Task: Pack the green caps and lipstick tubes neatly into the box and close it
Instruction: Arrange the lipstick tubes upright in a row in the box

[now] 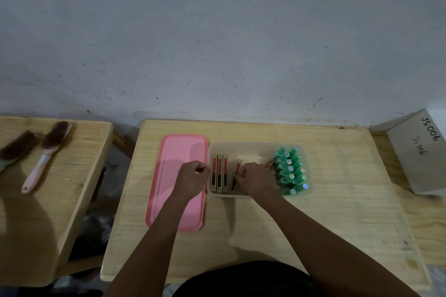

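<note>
A clear plastic box [255, 146] sits mid-table. Several green caps [290, 170] stand packed in rows at its right end. Three lipstick tubes [219, 173] lie side by side at its left end. My right hand [258, 179] is inside the box, its fingers pinching a tilted lipstick tube [237, 171] just right of the three. Another reddish tube [269, 164] pokes out behind that hand, beside the caps. My left hand [193, 178] is curled into a fist at the box's left wall, over the pink lid [176, 152]; whether it holds anything is hidden.
The pink lid lies flat to the left of the box. A white carton [421, 152] marked JS006 sits at the right table edge. Two brushes [45, 152] rest on a separate wooden table to the left. A grey wall rises behind.
</note>
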